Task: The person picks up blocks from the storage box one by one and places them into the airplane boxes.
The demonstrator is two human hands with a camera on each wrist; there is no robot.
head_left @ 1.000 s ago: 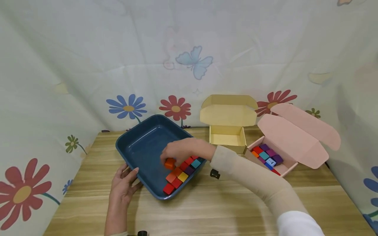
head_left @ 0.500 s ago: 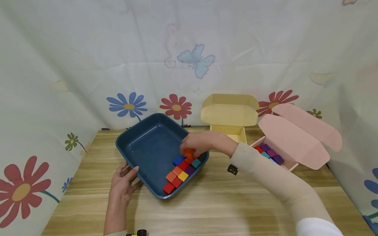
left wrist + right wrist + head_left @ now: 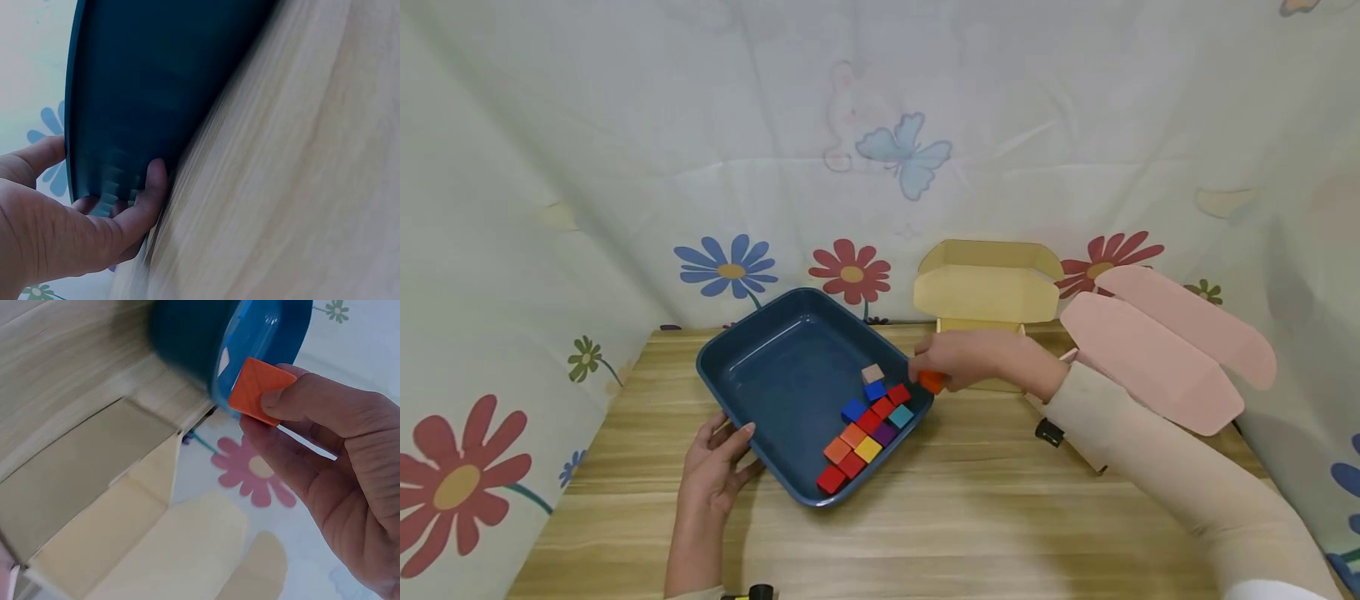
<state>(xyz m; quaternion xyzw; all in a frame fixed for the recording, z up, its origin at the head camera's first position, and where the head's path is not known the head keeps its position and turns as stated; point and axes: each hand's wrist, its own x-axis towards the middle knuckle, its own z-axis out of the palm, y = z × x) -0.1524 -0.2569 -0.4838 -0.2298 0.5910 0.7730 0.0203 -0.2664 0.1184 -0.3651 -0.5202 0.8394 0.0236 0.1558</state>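
My right hand (image 3: 973,358) pinches an orange cube (image 3: 933,382) between thumb and fingers, above the right rim of a dark blue tray (image 3: 775,375). The right wrist view shows the cube (image 3: 256,387) at my fingertips, overlapping the tray's edge. My left hand (image 3: 715,467) holds the tray by its near left side, thumb at the rim. In the left wrist view the fingers (image 3: 140,209) curl beneath the tray. Several coloured cubes (image 3: 868,421) lie along the tray's right side, among them red, orange, blue, purple, teal and yellow ones, with a beige cube (image 3: 872,374) farthest back.
An open yellow box (image 3: 987,292) stands behind the right hand, which partly covers it. Right of it is an open pink box (image 3: 1153,358), its inside mostly hidden by the right forearm. A patterned cloth (image 3: 775,125) hangs round the wooden table (image 3: 925,533).
The right hand has carried the orange cube rightward, from over the tray's middle to its right rim, uncovering cubes beneath. The left hand and the tray have stayed in place.
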